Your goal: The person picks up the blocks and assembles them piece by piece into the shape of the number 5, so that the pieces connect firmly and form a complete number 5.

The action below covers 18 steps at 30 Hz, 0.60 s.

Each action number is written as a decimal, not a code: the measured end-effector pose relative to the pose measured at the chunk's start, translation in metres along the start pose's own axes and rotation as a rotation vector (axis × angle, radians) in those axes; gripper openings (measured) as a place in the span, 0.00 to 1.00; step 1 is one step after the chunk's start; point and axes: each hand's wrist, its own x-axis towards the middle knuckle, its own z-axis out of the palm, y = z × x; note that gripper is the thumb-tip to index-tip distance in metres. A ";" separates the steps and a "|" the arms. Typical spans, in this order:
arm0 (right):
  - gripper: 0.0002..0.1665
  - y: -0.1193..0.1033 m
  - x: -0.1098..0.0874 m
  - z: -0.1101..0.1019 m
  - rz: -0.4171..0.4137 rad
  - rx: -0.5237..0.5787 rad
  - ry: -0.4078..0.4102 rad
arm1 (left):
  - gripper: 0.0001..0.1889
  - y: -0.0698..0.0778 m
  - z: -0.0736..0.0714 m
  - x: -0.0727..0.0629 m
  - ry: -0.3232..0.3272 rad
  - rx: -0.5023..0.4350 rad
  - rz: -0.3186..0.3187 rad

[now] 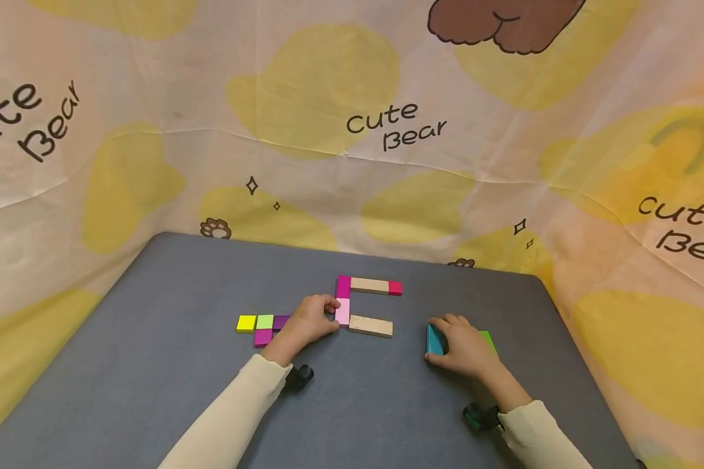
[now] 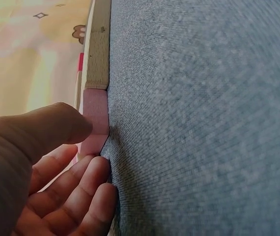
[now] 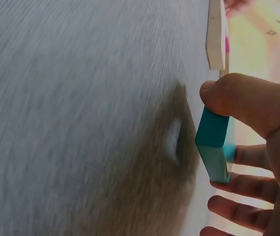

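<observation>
My left hand (image 1: pixel 308 320) is at the left side of a light pink wooden block (image 1: pixel 343 311). In the left wrist view the thumb touches this pink block (image 2: pixel 95 115) and the fingers curl beside it, pinching it. Magenta block (image 1: pixel 343 286) adjoins its far end, and a plain wooden block (image 1: pixel 371 326) extends right from its near end. My right hand (image 1: pixel 462 345) grips a teal block (image 1: pixel 435 340) between thumb and fingers. A shadow lies beneath the teal block (image 3: pixel 212 132), just above the table. A lime-green block (image 1: pixel 488 340) is partly hidden behind the right hand.
Another plain block (image 1: pixel 369 285) with a red block (image 1: pixel 395 288) at its end lies at the back. Left of the left hand lie yellow (image 1: pixel 246 324), light green (image 1: pixel 264 322), magenta (image 1: pixel 263 337) and purple (image 1: pixel 281 322) blocks. A printed curtain surrounds the grey table (image 1: pixel 170 365).
</observation>
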 end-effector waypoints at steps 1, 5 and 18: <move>0.39 -0.003 0.001 0.000 -0.004 0.002 0.005 | 0.16 0.000 0.000 0.000 0.000 0.000 0.000; 0.39 -0.013 0.004 0.002 0.001 0.028 0.013 | 0.16 -0.001 0.001 0.001 0.000 0.004 0.004; 0.39 -0.037 0.016 0.012 0.002 0.063 -0.020 | 0.12 -0.002 0.002 0.002 -0.010 0.003 -0.005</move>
